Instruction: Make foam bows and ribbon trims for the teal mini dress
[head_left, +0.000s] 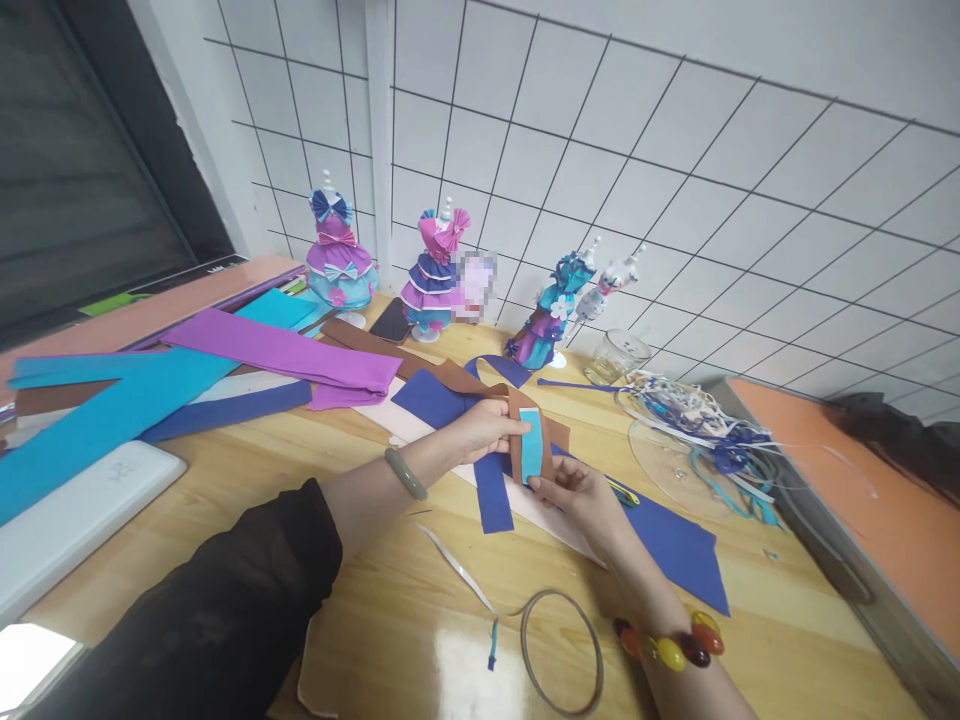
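My left hand (484, 430) pinches the left edge of a brown strip (516, 466) between thumb and fingers. A small turquoise rectangle (532, 450) with a pale upper edge lies flat on that strip. The fingers of my right hand (581, 495) are closed on the lower right end, by the bottom of the turquoise piece. Under both hands are a dark blue strip (495, 505), a pale pink strip (555, 525) and a wide dark blue piece (679, 545). Partly hidden behind my right hand is a thin yellow-green tool (624, 492).
Purple (292, 345) and turquoise strips (150, 395) lie left, near a white box-like object (82, 530). Small dressed mannequins (341, 250) stand along the tiled wall. A glass jar (616, 355) and tangled scraps (697, 425) are right; a ring (562, 650) lies in front.
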